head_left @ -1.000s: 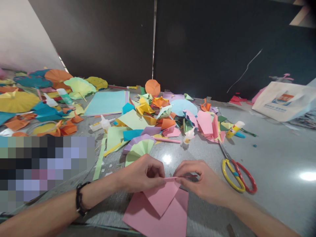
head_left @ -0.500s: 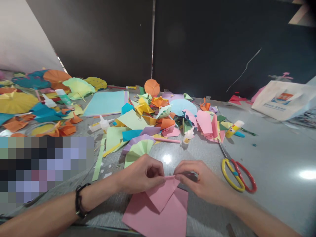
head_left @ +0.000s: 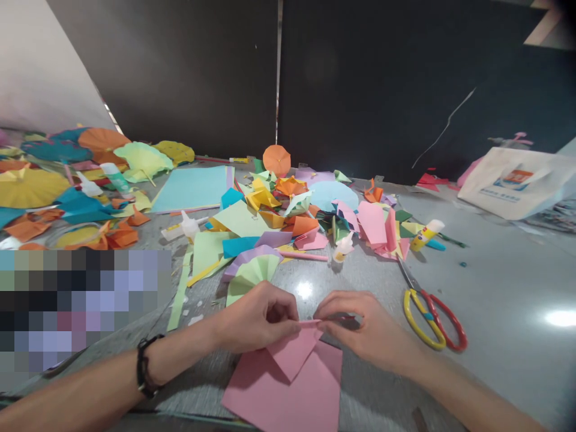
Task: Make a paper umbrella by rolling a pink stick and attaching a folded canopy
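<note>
Between my two hands is a small piece of pink paper, its far edge turned over in a narrow fold. My left hand pinches the left end of that fold between thumb and fingers. At the right end, my right hand pinches the same edge, fingers curled above the thumb. The lower corner of the piece points toward me. Beneath it, a larger pink sheet lies on the grey table near the front edge. Just beyond my left hand rests a pale green pleated paper fan.
Scissors with yellow and red handles lie right of my right hand. A glue bottle and a glue stick stand farther back. Folded coloured paper is heaped at the middle. A white bag sits at far right.
My right hand has shifted very slightly left along the folded edge. The pink piece's lower corner sits a little higher. Both hands keep their pinch.
</note>
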{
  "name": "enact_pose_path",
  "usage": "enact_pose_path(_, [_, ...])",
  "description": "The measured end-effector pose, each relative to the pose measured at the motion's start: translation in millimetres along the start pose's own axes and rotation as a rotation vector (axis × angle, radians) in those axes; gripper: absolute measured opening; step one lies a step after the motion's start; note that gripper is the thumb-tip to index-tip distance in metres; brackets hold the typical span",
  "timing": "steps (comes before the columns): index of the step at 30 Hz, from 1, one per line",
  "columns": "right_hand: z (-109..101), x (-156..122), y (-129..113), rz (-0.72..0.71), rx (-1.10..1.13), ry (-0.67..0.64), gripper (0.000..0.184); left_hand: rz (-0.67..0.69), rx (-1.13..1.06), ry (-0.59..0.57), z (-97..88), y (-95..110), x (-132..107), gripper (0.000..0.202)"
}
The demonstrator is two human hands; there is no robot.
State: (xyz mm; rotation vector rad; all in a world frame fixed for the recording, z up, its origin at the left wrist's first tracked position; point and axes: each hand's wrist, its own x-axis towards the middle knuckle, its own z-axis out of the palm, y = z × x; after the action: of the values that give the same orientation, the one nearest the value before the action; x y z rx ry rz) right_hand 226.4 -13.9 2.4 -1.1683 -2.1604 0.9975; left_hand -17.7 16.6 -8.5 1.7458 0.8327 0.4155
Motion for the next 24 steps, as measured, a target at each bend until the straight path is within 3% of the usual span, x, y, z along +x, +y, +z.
enact_pose_path(4, [0.1, 0.9, -2.9, 0.014, -0.044, -0.059, 0.018, 0.028, 0.041, 0.011, 2.5, 0.4, -0.7, 0.018])
enact_pose_path(13, [5.0, -1.8, -1.7, -0.001, 0.048, 0.01, 0.019, -0.087, -0.05, -0.056, 1.7, 0.9, -0.4, 0.016])
enact_pose_path(19, [1.6, 1.7, -0.7, 0.035, 0.003, -0.044, 0.016, -0.024, 0.004, 0.011, 1.9, -2.0, 1.0, 0.019])
enact_pose_path(24, [1.6, -0.5, -3.4, 0.018, -0.036, -0.059, 0.021, -0.078, -0.004, -0.021, 2.8, -1.1, 0.5, 0.016])
